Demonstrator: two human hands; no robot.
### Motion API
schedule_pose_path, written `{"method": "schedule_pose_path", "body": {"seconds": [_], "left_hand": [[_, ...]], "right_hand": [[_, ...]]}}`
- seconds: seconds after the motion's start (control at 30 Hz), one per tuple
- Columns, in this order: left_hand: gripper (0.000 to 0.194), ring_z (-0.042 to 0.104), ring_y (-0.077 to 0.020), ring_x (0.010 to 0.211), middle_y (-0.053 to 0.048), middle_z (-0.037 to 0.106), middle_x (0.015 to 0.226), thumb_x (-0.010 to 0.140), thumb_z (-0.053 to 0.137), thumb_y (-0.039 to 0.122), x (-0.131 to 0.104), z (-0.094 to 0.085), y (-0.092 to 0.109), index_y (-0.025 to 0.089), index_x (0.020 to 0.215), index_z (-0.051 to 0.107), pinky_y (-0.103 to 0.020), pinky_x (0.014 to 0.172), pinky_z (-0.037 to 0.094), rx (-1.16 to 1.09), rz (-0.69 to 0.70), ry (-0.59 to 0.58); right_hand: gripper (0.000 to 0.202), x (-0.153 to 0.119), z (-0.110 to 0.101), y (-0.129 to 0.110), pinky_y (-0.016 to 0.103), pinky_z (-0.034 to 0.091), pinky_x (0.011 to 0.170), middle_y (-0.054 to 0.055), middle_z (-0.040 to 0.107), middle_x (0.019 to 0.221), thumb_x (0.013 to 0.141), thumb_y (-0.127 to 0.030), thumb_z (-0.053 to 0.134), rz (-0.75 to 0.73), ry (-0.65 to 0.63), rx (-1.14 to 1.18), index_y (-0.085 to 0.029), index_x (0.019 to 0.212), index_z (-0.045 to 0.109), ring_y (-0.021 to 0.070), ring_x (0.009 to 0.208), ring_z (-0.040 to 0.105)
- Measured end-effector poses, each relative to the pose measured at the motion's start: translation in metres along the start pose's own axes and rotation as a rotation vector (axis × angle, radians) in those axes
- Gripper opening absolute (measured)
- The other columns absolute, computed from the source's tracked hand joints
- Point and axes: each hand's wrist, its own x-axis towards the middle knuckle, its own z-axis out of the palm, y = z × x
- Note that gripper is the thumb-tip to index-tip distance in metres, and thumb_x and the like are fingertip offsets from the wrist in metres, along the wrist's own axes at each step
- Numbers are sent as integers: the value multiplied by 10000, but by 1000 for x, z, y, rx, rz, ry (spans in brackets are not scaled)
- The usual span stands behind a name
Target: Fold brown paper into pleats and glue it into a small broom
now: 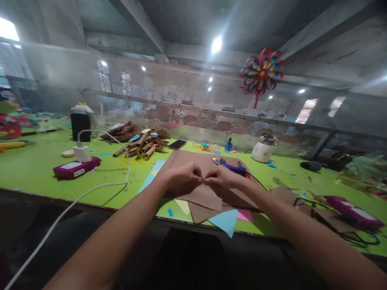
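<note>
My left hand (189, 177) and my right hand (220, 177) meet above a stack of brown paper sheets (208, 201) at the table's front edge. Thumbs and forefingers are pinched close together, and whatever sits between the fingertips is too small to name. Just beyond my right hand, a blue glue gun (232, 167) lies on the brown paper with its cord trailing right. Pieces of light blue paper (225, 221), yellow paper (183, 206) and pink paper (244, 215) stick out from beneath the brown sheets.
On the left are a purple power strip (77, 167) with a white charger (82, 153) and a cable. Behind stand a brown paper scrap pile (142, 141), a phone (177, 144) and a white jug (262, 149). Another purple power strip (353, 211) lies right. A pinwheel (263, 73) hangs above.
</note>
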Motion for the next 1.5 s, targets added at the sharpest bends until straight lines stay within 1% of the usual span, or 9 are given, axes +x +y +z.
{"method": "schedule_pose_path", "body": {"seconds": [0.13, 0.3, 0.5, 0.6, 0.7, 0.83, 1.13, 1.37, 1.5], "left_hand": [[200, 457, -132, 619, -12, 593, 639, 715, 638, 342, 1, 1, -8, 152, 745, 694, -264, 592, 311, 66, -40, -14], [151, 432, -127, 606, 10, 540, 610, 696, 647, 316, 8, 5, -12, 167, 683, 634, -255, 573, 289, 134, -99, 6], [147, 450, -130, 625, 5, 565, 656, 724, 615, 301, 9, 5, -9, 178, 787, 666, -247, 584, 303, 137, 15, -32], [160, 448, -123, 621, 2, 578, 652, 736, 605, 309, 11, 7, -10, 162, 757, 667, -243, 592, 307, 140, 49, 6], [226, 446, -119, 618, -1, 590, 654, 762, 589, 360, 15, 9, -14, 153, 751, 678, -240, 590, 306, 160, 91, 32], [294, 450, -121, 607, -11, 609, 663, 781, 569, 415, 17, 8, -18, 149, 787, 695, -245, 576, 302, 189, 120, 10], [234, 390, -115, 543, 2, 561, 599, 744, 568, 370, 14, 9, -21, 159, 731, 669, -255, 526, 257, 304, 68, 25], [187, 375, -122, 528, -11, 544, 544, 716, 533, 288, 8, 10, -1, 159, 654, 652, -265, 516, 240, 347, -63, 35], [148, 392, -131, 533, -33, 583, 586, 686, 545, 246, 7, 11, 2, 164, 677, 668, -270, 534, 253, 384, -41, 43]], "right_hand": [[251, 1, 17, 10, 228, 363, 576, 41, 648, 738, 864, -292, 527, -104, 63, -104, -132, 895, 717, 124, 619, 507], [230, -7, 21, 20, 245, 412, 672, 74, 657, 834, 867, -271, 564, -146, 154, -153, -133, 960, 723, 150, 720, 557], [203, -8, 23, 21, 242, 401, 652, 67, 634, 810, 891, -227, 543, -111, 191, -234, -136, 912, 722, 139, 693, 533], [206, -8, 26, 17, 248, 409, 705, 76, 624, 866, 902, -226, 528, -90, 214, -318, -147, 921, 717, 149, 764, 553], [224, -8, 27, 11, 248, 407, 753, 82, 608, 880, 916, -244, 513, -76, 206, -403, -146, 922, 715, 160, 842, 559], [249, -8, 26, 5, 249, 392, 768, 85, 600, 873, 927, -260, 499, -34, 180, -508, -141, 898, 716, 159, 840, 553], [270, -8, 26, 6, 252, 372, 704, 89, 602, 893, 933, -256, 465, -33, 152, -593, -134, 883, 700, 157, 784, 552], [248, -13, 22, 2, 255, 375, 721, 93, 600, 904, 922, -217, 472, -54, 103, -572, -143, 896, 707, 161, 785, 550], [240, -16, 20, -1, 251, 373, 715, 91, 597, 907, 918, -212, 478, -66, 85, -560, -151, 956, 706, 158, 784, 548]]}}
